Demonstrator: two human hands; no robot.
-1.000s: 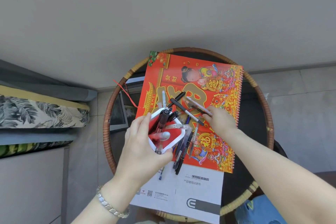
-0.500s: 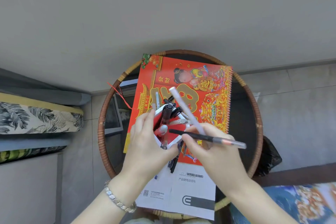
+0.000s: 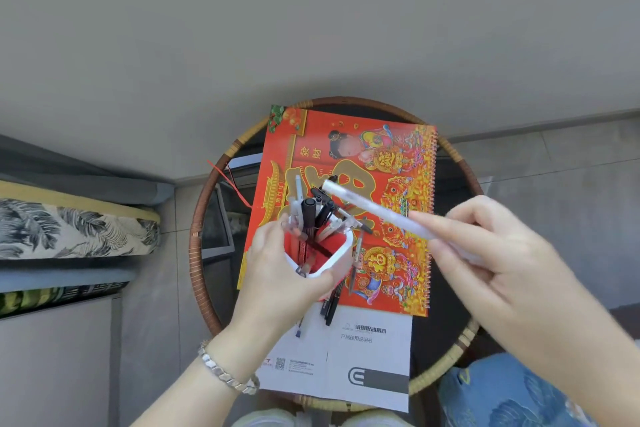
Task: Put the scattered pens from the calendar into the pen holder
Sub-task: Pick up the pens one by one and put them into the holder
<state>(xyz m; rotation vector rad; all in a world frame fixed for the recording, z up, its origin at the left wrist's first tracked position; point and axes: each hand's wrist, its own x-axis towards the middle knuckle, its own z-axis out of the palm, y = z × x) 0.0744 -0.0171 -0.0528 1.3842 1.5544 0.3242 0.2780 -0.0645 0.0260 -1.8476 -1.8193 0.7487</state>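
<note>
My left hand (image 3: 277,274) grips a red pen holder with a white rim (image 3: 337,255), tilted above the red and gold calendar (image 3: 398,163). Several pens stick out of the holder's mouth. My right hand (image 3: 495,253) pinches a pale translucent pen (image 3: 367,206) that points up-left toward the holder's mouth, its tip above the pens inside. Several dark pens (image 3: 332,302) still lie on the calendar's lower edge, partly hidden under the holder and my left hand. One thin pen (image 3: 356,253) lies just right of the holder.
The calendar rests on a round rattan-rimmed table (image 3: 197,218) with a dark glass top. A white printed leaflet (image 3: 346,357) lies under the calendar's near edge. A leaf-patterned cushion (image 3: 69,229) sits at the left, and blue fabric (image 3: 512,395) at the lower right.
My right hand picked pens off the calendar, lifted them and drew back to the right. It now holds only the pale pen; the dark pen seen half a second ago is gone from it.
</note>
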